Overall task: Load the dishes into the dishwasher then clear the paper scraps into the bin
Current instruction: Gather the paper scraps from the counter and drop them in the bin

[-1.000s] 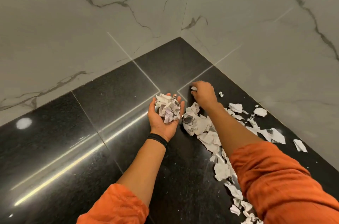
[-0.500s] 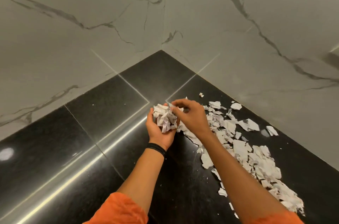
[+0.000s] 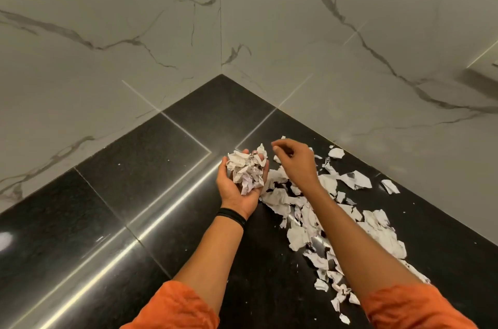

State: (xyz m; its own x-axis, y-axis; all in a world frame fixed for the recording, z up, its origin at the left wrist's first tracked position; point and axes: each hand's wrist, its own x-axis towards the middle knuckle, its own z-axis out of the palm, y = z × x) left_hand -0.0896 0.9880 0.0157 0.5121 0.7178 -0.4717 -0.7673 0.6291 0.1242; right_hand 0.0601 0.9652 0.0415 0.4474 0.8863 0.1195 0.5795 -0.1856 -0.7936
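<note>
Obs.: a person in orange sleeves works on a black tiled surface; table or floor, I cannot tell. The reference point is the wall corner, where two marble walls meet.

Left hand: just in front of the wall corner, palm up, fingers cupped round a wad of crumpled scraps. It appears to serve as the collecting bowl, held low beside the litter so each pick-up travels a short way. There is a black wristband on that wrist.

Right hand: beside the wad, on the side away from the left hand, raised off the surface. The fingers are loosely bent and nothing is visible between them. I read it as empty and between picks.

Loose paper scraps: these lie flat on the black surface in a ragged band. The band starts just in front of the wall corner, passes under the right forearm, and runs back toward the person along the right-hand wall. A few outliers sit close to that wall's foot.

Neither bin nor dishwasher is in view, so the dish stage cannot be checked from here.

Judgement: scrap clearing is at an early to middle stage, since far more paper lies on the surface than in the palm.

Risks: the wad is piled high and only cupped, so pieces may spill if more is added before emptying. The thin flat bits on polished stone will likely need a fingernail pinch or a sweep.
</note>
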